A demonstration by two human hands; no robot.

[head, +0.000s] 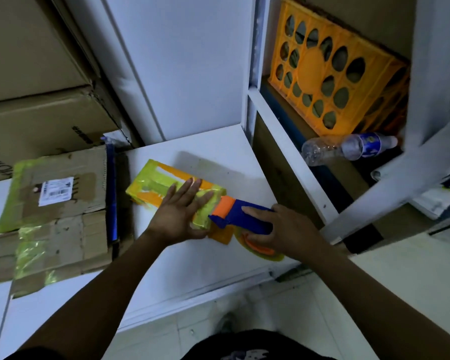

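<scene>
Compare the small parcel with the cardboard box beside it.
The small parcel is almost all yellow and orange tape, the cardboard box mostly bare card. The box is larger and alone bears a label. The left hand presses the parcel, not the box. Both lie on the table.

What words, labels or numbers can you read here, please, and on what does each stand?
Shipping label on the flat carton: barcode and print, too small to read.
Stacked cardboard box: dark print, cut off and blurred.
Water bottle: label blurred.
Yellow-taped parcel and tape dispenser: no text seen.
Nothing can be quoted.
</scene>
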